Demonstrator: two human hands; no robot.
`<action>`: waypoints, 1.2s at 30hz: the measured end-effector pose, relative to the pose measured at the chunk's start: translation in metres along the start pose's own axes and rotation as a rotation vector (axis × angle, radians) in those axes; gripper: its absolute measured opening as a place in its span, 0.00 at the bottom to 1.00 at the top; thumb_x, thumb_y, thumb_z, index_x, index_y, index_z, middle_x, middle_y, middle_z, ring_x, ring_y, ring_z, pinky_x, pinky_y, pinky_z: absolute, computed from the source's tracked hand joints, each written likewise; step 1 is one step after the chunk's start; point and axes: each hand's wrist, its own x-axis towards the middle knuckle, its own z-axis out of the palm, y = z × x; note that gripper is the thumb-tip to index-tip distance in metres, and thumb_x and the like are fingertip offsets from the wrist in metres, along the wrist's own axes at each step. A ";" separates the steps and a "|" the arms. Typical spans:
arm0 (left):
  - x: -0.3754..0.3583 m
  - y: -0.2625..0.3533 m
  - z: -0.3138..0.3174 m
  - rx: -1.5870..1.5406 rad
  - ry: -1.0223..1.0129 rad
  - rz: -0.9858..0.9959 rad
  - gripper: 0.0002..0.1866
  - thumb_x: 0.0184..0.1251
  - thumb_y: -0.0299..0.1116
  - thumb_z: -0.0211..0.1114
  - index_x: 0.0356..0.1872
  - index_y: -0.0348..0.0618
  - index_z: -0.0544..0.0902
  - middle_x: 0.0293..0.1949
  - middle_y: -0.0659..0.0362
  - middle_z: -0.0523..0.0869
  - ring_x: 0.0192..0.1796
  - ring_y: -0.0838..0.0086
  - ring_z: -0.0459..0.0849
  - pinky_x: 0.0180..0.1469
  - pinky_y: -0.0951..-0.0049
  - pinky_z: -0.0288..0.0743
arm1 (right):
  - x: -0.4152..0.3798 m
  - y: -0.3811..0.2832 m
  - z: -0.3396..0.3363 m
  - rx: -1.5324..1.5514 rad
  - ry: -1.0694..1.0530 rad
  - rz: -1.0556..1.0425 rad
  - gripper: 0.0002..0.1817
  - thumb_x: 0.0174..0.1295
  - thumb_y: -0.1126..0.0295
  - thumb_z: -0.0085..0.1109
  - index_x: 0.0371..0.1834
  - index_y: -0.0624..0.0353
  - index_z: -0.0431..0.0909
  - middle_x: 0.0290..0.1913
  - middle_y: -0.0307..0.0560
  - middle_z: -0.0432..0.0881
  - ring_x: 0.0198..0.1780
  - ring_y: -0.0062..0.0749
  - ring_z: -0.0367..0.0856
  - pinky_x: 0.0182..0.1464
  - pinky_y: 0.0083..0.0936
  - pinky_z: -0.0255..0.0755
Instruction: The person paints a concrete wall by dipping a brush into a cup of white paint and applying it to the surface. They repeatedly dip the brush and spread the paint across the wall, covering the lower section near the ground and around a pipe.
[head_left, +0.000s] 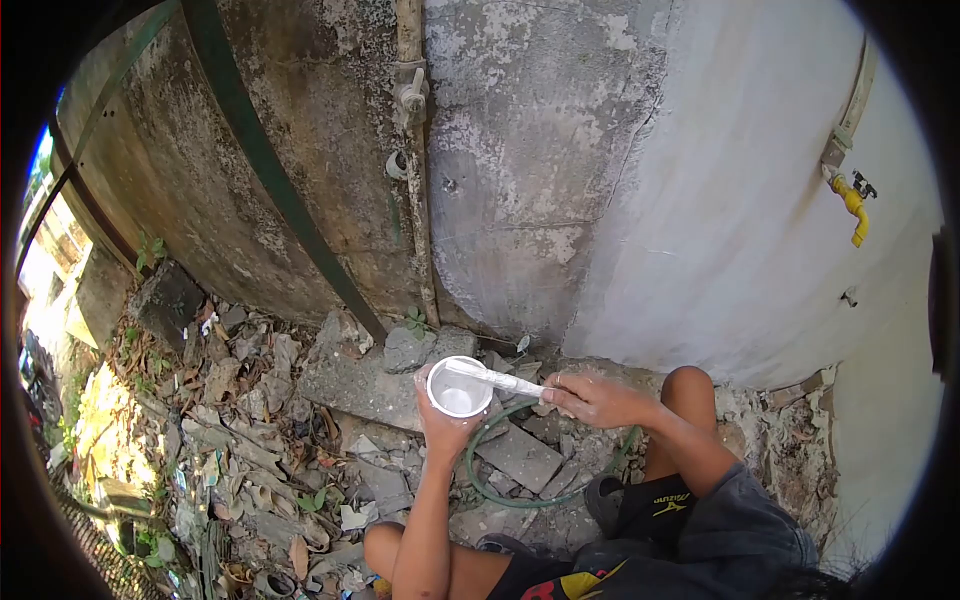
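Left hand (442, 428) | we are gripping 1 round white plastic cup (459, 387) from below | right hand (590, 398) fingers clamped on white paint-coated stick (497, 378) | stirring white paint, mixing looking under way

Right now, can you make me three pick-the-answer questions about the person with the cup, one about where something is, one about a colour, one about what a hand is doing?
1. Where is the green hose?
A. On the rubble by the person's legs
B. Hung on the wall
C. Inside the cup

2. What colour is the plastic tap on the pale wall?
A. Red
B. Yellow
C. Black

3. What is the right hand doing?
A. Resting open on a knee
B. Gripping a white stick-like tool that reaches into the round white cup
C. Turning the tap

Answers: 1 A, it curves over the broken stones. 2 B, it is bright yellow. 3 B, the fingers close on it while the left hand holds the cup.
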 end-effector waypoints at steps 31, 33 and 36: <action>0.002 0.001 0.000 0.029 0.032 -0.032 0.48 0.28 0.26 0.78 0.59 0.39 0.62 0.51 0.53 0.74 0.55 0.62 0.75 0.61 0.65 0.66 | 0.024 0.143 0.121 1.040 0.768 0.732 0.17 0.71 0.56 0.48 0.32 0.58 0.68 0.18 0.37 0.66 0.11 0.18 0.60 0.09 0.19 0.53; 0.001 0.000 -0.001 0.020 0.026 -0.059 0.48 0.28 0.25 0.78 0.59 0.39 0.62 0.51 0.53 0.74 0.55 0.63 0.75 0.61 0.65 0.66 | 0.037 0.159 0.125 1.009 0.763 0.791 0.17 0.70 0.56 0.48 0.31 0.58 0.68 0.18 0.37 0.66 0.11 0.19 0.60 0.09 0.19 0.53; 0.000 0.002 -0.002 0.031 0.026 -0.049 0.49 0.28 0.26 0.79 0.60 0.39 0.62 0.51 0.54 0.75 0.56 0.64 0.75 0.62 0.65 0.66 | 0.058 0.175 0.121 0.995 0.726 0.792 0.17 0.70 0.57 0.47 0.31 0.60 0.69 0.18 0.36 0.66 0.10 0.20 0.59 0.09 0.19 0.53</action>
